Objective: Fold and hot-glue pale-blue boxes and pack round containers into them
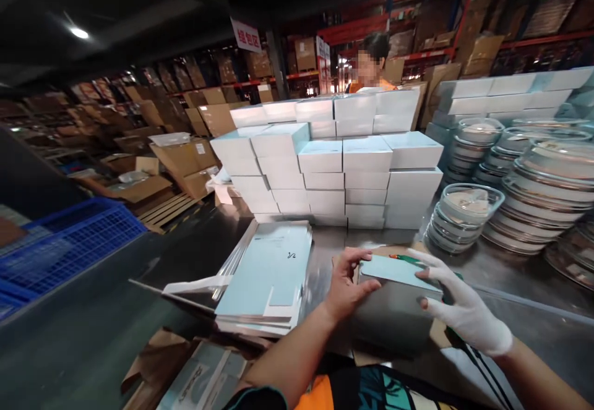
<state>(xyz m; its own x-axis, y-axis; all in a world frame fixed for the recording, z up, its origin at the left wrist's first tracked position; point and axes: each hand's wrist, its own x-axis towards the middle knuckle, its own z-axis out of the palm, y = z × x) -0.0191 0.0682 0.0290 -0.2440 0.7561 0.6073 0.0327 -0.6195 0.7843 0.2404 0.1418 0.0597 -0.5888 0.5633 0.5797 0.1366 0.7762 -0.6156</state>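
Note:
A carton box (390, 317) with a pale blue top flap (394, 269) and a shaded grey front stands on the bench before me. My bare left hand (347, 283) grips its left upper corner, with the thumb on the front and the fingers along the top edge. At the right upper corner, my right hand (464, 308), in a white glove with bare fingertips, holds the box with its fingers on the flap and its thumb on the front. Behind the box lies a green object with an orange tip (400, 257), partly hidden. A stack of flat pale blue cartons (264, 261) lies to the left.
White boxes (320, 178) form a wall across the bench. Round clear containers (464, 212) and larger round tins (542, 206) are stacked at right. Blue mesh crates (78, 243) and brown cartons (180, 156) stand on the left. Beyond the wall is another person (374, 67).

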